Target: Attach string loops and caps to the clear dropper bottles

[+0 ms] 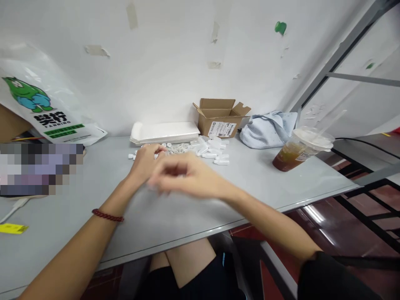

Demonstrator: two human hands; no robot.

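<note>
My left hand [146, 161], with a dark red braided bracelet [108, 215] on its wrist, is at the near side of the small white caps [169, 145]. Its fingers are bent; my right hand partly covers them, and what they hold is hidden. My right hand [190, 177] hovers in front, blurred, its fingers curled in towards the thumb. Nothing can be made out between them. Behind it lie a pile of pale rings [179, 148] and a heap of small translucent white bottles [214, 149].
Behind the small parts lies a stack of white trays [165, 131] beside an open cardboard box [217, 118]. Light blue cloth [267, 130] and a tilted drink cup [301, 149] are at right. A printed plastic bag [46, 96] stands at left. The grey table's front edge [193, 236] crosses above the person's legs.
</note>
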